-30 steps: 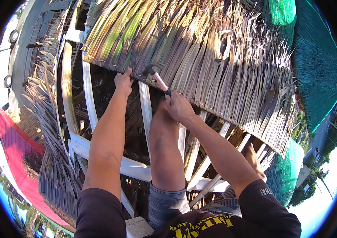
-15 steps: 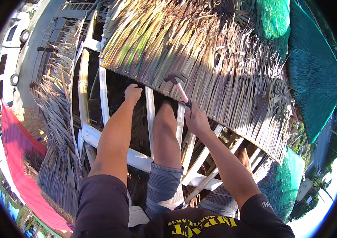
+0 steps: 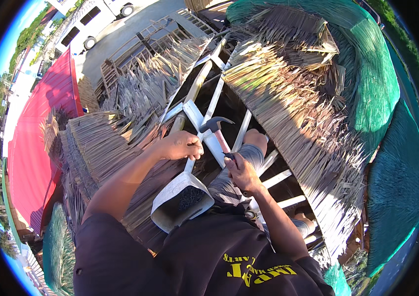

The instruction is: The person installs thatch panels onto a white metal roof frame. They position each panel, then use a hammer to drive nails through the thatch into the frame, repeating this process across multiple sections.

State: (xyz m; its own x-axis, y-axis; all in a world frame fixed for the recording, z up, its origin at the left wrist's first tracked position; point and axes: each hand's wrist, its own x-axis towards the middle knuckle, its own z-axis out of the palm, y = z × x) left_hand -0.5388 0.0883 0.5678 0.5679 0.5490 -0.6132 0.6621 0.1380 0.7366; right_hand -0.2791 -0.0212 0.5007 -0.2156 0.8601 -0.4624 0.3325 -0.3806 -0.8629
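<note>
My right hand (image 3: 243, 172) is wrapped round the dark grip of a claw hammer (image 3: 223, 142), its head up and its claw pointing right. Just left of the hammer, my left hand (image 3: 183, 146) is closed with the fingers curled in. Whatever it may pinch is too small to make out. Below that hand, close to my body, sits a white open container (image 3: 162, 209) with a heap of small dark pieces inside, probably nails. To the right of the hammer slopes a thatch panel of dried leaves (image 3: 298, 133), its lower edge lying across the white roof strips.
White wooden strips (image 3: 214, 103) and a bamboo pole (image 3: 197, 84) frame dark gaps in the roof. More thatch (image 3: 100, 143) lies on the left. Green-covered thatch roofs (image 3: 397, 192) stand right, a red roof (image 3: 39, 153) left. White vehicles (image 3: 83, 27) are parked below.
My view has swung, bringing the container into sight. My left hand has left the thatch edge and come back above the container. The hammer, still in my right hand, has drawn nearer my body.
</note>
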